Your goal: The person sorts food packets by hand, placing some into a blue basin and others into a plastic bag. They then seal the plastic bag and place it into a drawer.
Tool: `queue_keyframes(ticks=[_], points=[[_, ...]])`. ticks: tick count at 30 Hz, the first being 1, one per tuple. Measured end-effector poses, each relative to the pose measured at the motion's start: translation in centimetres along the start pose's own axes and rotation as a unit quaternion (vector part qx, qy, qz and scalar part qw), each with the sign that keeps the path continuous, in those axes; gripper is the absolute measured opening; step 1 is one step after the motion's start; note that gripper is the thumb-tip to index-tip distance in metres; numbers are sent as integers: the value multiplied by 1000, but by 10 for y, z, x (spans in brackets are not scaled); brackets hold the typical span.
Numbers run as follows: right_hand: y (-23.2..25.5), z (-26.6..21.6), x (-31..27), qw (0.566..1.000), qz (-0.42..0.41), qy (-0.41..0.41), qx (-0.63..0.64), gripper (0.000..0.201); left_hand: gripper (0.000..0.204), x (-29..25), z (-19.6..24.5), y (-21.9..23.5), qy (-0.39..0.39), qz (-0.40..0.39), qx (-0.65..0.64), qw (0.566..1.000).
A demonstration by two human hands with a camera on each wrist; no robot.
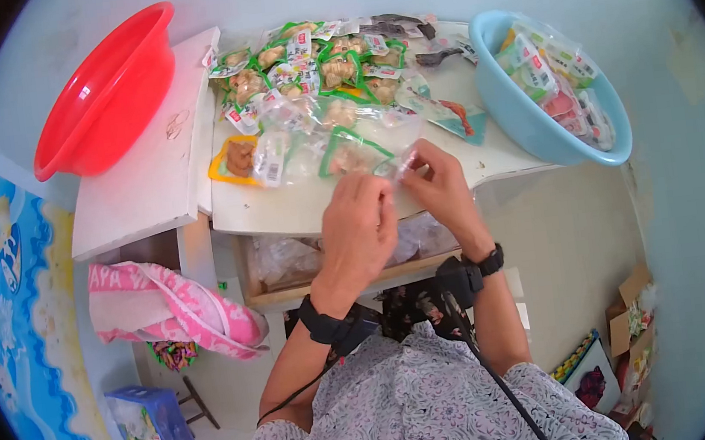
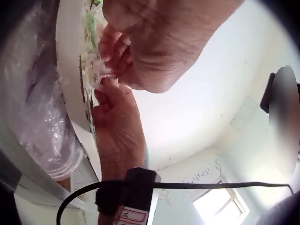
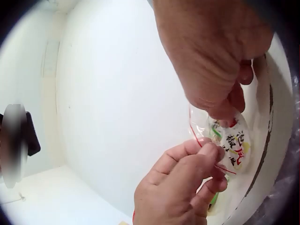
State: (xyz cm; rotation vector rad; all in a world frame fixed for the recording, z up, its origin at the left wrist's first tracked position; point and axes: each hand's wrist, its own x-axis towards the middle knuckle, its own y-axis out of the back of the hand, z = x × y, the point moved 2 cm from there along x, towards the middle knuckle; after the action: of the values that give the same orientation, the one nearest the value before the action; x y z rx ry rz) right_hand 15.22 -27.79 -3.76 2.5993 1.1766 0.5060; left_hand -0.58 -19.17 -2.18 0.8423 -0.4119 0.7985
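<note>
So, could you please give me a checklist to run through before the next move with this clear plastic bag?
1. Left hand on the clear plastic bag: ok, pinching its edge.
2. Right hand on the bag: ok, also pinching it.
3. Bag sealed along its thin red line: cannot tell, fingers cover part of it.
4. Light-blue round plastic basin fully supported: cannot tell, its underside is hidden.
5. Loose green-edged plastic packets off the white tabletop: not ok, many lie there.
</note>
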Motion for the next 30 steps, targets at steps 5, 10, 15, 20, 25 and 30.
queue_keyframes(ticks=[5,10,15,20,25,30], points=[[19,-15,-24,990,89,55,93,10,17,5,25,-3,-1,-99,-206,974],[26,-28,-25,995,23,16,95,11,17,-3,29,-23,9,-112,-161,981],[18,4,-8,993,-65,-43,85,14,23,1,25,-13,-23,-65,-100,993],[8,5,-4,999,-28,-30,24,19,46,44,8,26,-11,-19,60,998],[-8,-7,-3,989,21,54,-134,18,63,67,-24,7,17,-68,146,987],[-9,-5,-10,988,-39,-62,138,31,52,66,-39,-10,73,-138,169,973]])
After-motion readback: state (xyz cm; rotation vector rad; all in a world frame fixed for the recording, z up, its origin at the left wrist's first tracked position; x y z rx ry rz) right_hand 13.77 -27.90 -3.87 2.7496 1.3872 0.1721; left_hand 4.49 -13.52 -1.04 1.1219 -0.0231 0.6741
